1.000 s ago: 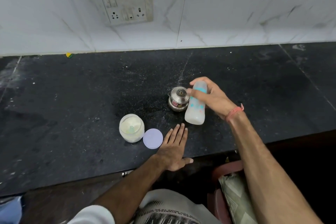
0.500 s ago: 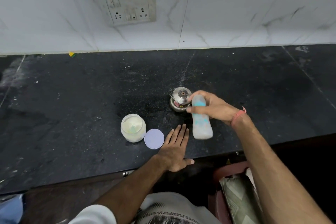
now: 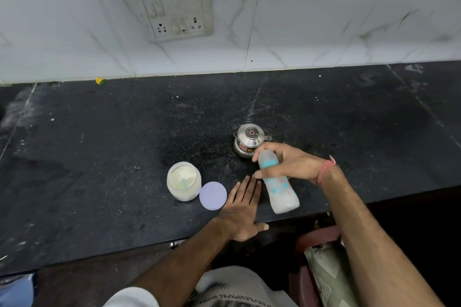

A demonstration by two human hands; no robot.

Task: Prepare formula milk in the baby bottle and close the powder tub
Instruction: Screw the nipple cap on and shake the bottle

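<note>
The bottle (image 3: 278,182) is gripped near its capped top by the right hand (image 3: 291,164), tilted as if for shaking, while the left hand (image 3: 242,209) is laid flat, released, beside the lid (image 3: 212,195) and open tub (image 3: 184,180), likely for closing next

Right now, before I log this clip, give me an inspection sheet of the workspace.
Surface: black stone counter, speckled with pale dust.
Job's things: baby bottle with milky liquid, tilted, held above the counter; powder tub open, scoop inside; purple lid flat beside it.
Clutter: small steel lidded pot; yellow-green scrap by the wall.
Hands: right hand grips the bottle's upper part; left hand lies flat on the counter, fingers straight.
Cables: nothing seen.
Surroundings: white tiled wall, switch and socket plate.
</note>
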